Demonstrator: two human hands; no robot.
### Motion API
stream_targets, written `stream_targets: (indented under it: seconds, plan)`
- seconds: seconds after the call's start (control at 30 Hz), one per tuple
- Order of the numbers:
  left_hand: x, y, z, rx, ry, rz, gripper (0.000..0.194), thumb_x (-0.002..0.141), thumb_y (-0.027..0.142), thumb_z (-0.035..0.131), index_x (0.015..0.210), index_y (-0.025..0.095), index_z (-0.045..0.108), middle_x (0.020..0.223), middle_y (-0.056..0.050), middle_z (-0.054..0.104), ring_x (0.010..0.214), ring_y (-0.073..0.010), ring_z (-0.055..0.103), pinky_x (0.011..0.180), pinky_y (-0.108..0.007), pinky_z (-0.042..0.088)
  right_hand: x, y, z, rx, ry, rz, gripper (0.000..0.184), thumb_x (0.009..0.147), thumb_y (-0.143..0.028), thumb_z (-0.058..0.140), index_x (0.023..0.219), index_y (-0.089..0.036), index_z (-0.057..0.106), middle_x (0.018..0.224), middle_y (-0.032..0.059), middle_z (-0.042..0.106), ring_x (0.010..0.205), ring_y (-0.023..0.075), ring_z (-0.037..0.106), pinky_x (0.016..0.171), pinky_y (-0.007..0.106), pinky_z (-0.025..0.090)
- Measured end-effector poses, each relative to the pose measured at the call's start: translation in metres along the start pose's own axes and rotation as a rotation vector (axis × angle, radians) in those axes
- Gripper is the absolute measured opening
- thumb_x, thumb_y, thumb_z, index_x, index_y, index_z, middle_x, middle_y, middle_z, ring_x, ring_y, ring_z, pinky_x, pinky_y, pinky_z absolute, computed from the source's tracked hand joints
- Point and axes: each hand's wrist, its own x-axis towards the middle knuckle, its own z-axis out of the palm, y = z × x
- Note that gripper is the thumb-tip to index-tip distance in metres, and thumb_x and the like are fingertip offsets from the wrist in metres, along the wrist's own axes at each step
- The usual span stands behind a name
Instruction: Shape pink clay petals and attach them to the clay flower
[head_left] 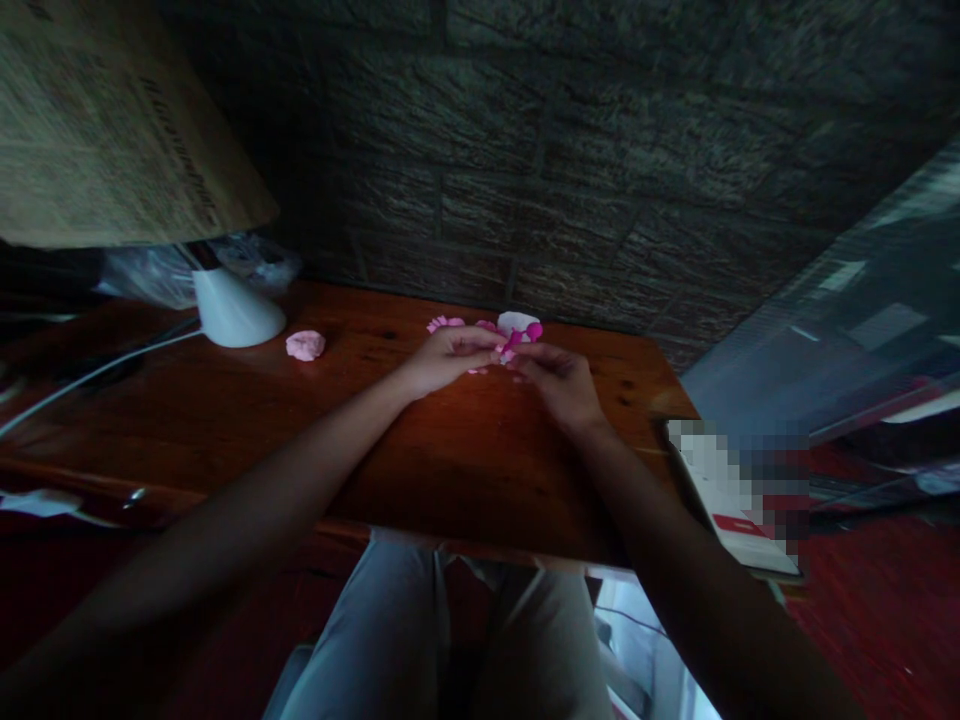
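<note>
Above the far part of the wooden table, my left hand and my right hand meet. Between their fingertips is a bright magenta, petal-like piece; both hands appear closed in a pinch on it. Just behind the fingers lies a pale pink, rounded piece. Several more pink pieces lie around and partly under my hands, some of them hidden. Farther left on the tabletop sits a light pink crumpled, flower-like bunch, apart from both hands. Dim light blurs the fine details.
A lamp with a white base and printed shade stands at the left, its white cable trailing. Clear plastic lies behind it. A stone-block wall borders the back. At the right edge lies a flat whitish item, partly pixelated.
</note>
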Motion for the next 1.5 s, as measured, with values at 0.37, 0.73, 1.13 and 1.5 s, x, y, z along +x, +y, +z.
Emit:
stream_targets:
  seconds: [0.37, 0.73, 1.13, 1.5]
  plan:
    - [0.002, -0.003, -0.001, 0.041, 0.031, 0.057, 0.033, 0.078, 0.039, 0.081, 0.097, 0.013, 0.073, 0.1, -0.01, 0.076, 0.084, -0.0171, 0.072, 0.07, -0.03, 0.058, 0.001, -0.001, -0.001, 0.006, 0.04, 0.021, 0.036, 0.063, -0.042, 0.088, 0.088, -0.02, 0.073, 0.091, 0.0046, 0.078, 0.087, 0.0209, 0.073, 0.074, 0.033, 0.059]
    - [0.0, 0.0, 0.0, 0.032, 0.006, 0.058, 0.034, 0.08, 0.041, 0.08, 0.099, 0.014, 0.073, 0.098, -0.008, 0.076, 0.084, -0.017, 0.072, 0.074, -0.032, 0.058, -0.001, -0.001, 0.0, -0.049, 0.048, -0.021, 0.03, 0.066, -0.045, 0.085, 0.084, -0.022, 0.077, 0.089, 0.004, 0.079, 0.083, 0.0197, 0.071, 0.071, 0.031, 0.055]
    - [-0.002, 0.007, 0.005, -0.08, -0.018, -0.003, 0.029, 0.071, 0.032, 0.087, 0.093, 0.014, 0.077, 0.1, -0.007, 0.078, 0.096, -0.0192, 0.073, 0.101, -0.041, 0.055, 0.0, -0.001, 0.001, -0.009, 0.017, 0.004, 0.031, 0.064, -0.044, 0.089, 0.082, -0.022, 0.077, 0.083, 0.0017, 0.077, 0.073, 0.0158, 0.065, 0.067, 0.029, 0.05]
    - [0.001, 0.002, 0.003, -0.154, -0.009, -0.019, 0.035, 0.068, 0.023, 0.088, 0.098, 0.013, 0.074, 0.105, -0.007, 0.076, 0.097, -0.0179, 0.072, 0.103, -0.042, 0.053, -0.001, -0.001, 0.001, -0.016, -0.004, 0.017, 0.037, 0.064, -0.044, 0.089, 0.091, -0.021, 0.076, 0.093, 0.0045, 0.078, 0.081, 0.0181, 0.069, 0.065, 0.029, 0.052]
